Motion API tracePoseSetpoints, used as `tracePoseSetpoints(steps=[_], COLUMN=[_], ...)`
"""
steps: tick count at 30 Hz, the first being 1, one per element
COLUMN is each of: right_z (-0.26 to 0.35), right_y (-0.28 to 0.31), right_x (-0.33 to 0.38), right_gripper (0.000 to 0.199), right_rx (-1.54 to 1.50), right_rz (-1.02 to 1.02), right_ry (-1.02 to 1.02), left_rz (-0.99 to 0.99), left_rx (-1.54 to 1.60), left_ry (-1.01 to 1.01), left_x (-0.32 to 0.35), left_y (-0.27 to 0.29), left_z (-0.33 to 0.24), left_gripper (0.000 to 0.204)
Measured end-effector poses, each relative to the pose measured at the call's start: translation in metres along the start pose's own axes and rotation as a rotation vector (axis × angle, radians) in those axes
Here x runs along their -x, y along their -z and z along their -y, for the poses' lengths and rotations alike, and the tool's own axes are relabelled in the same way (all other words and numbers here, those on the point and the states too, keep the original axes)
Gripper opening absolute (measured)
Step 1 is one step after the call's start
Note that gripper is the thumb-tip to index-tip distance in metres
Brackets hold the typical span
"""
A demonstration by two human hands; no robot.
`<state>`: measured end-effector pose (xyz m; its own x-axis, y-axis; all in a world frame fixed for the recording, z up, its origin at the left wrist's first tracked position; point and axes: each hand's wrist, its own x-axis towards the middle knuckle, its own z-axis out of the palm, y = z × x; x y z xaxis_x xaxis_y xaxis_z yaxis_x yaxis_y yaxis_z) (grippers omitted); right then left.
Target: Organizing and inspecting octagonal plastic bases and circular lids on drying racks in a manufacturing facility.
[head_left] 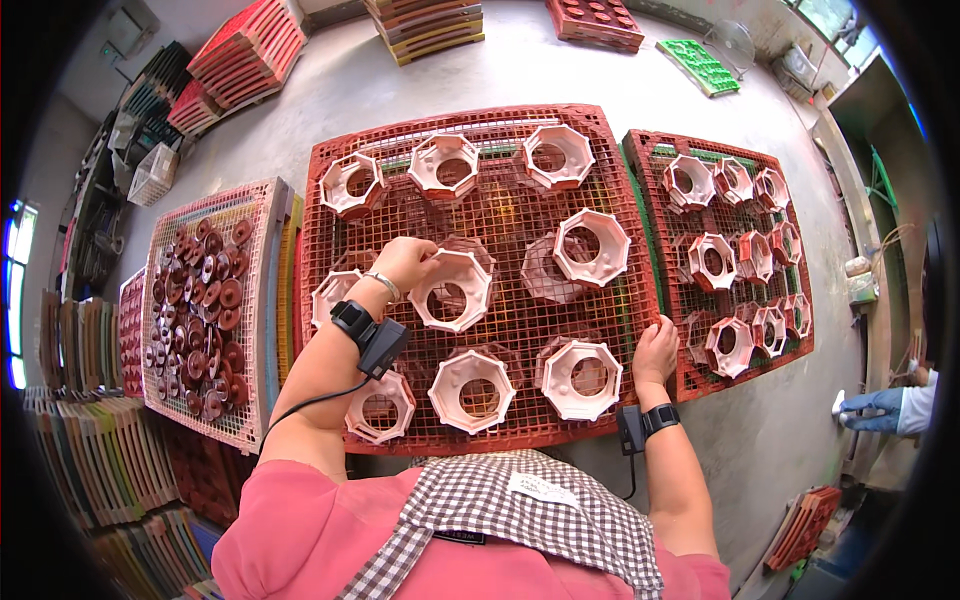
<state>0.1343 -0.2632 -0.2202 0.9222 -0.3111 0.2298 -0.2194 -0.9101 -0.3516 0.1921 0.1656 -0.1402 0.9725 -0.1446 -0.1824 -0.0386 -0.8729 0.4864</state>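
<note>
A red plastic grid tray lies in front of me on a stack of similar trays. Spaced over it are several pale pink octagonal pieces, each with a round hole. My left hand pinches the upper left rim of the octagonal piece in the middle of the tray. Its fingertips are partly hidden. At the tray's right edge, near the front corner, my right hand has its fingers curled round the frame. Close to that hand is another octagonal piece.
A second red tray with smaller octagonal pieces stands on the right. To the left, a pale grid tray carries many dark brown round parts. Stacked trays rise at the back left. At far right, a person's blue-gloved hand shows.
</note>
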Motion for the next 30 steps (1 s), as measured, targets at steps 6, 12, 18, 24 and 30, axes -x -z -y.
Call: tracePoseSetpoints(steps=[6,12,18,24,30], right_z=[0.003,0.005,-0.002,-0.008,-0.012], right_y=[-0.001,-0.001,-0.002,-0.008,-0.010], right_x=[0.000,0.001,-0.002,-0.003,-0.002], right_gripper=[0.026,0.027,0.028,0.029,0.030], right_rx=[0.008,0.015,0.021,0.027,0.018], right_rz=[0.004,0.013,0.010,0.026,0.025], right_ry=[0.001,-0.027,-0.015,-0.004,0.013], left_rz=[-0.217,-0.201,-0.397,-0.304,-0.445], left_rx=[-0.011,0.124,0.001,0.042,-0.050], left_ry=[0.009,0.158,0.325,0.474,0.413], left_x=[-0.017,-0.014,0.066,0.120,0.123], left_y=[-0.001,-0.006,0.049,0.038,0.036], left_z=[-0.003,-0.002,0.065,0.103,0.115], left_gripper=[0.021,0.034,0.043,0.024,0.015])
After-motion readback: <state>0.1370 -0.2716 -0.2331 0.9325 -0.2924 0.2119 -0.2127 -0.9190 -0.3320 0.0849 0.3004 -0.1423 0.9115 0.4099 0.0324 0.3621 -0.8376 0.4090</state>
